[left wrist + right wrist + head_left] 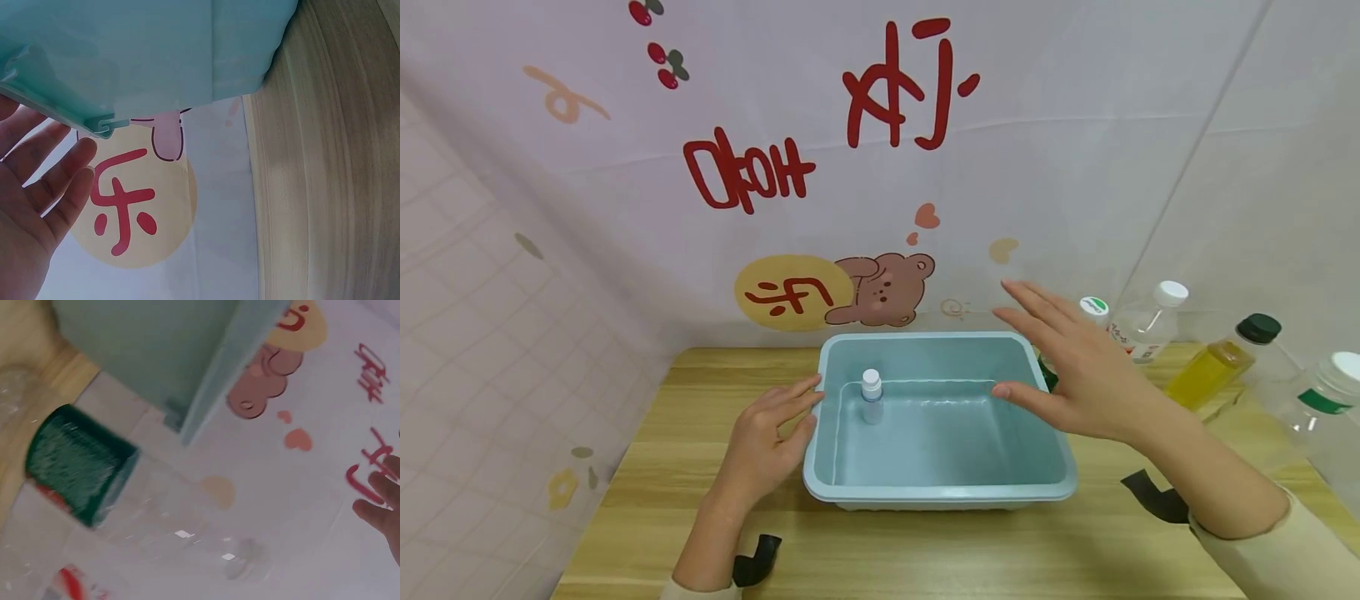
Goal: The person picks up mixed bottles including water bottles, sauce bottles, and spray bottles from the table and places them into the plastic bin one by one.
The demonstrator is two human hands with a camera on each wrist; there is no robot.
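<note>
A pale blue-green plastic basin [940, 493] stands on the wooden table. Inside it, near the left wall, a small clear bottle with a white cap [872, 392] stands upright. My left hand [767, 437] is at the basin's left rim, its fingertips against the outer edge. In the left wrist view the fingers of that hand [44, 169] are loosely extended beside the rim. My right hand [1075, 367] hovers at the basin's right side, fingers spread and holding nothing. The right wrist view catches only the fingertips of this hand [381, 494] at its right edge.
Right of the basin stand a white-and-green-capped bottle [1093, 307] partly behind my right hand, a clear white-capped bottle [1150, 325], a dark-capped bottle of yellow liquid [1213, 367] and a large clear bottle [1326, 400]. A printed cloth [1037, 167] hangs behind the table [700, 400].
</note>
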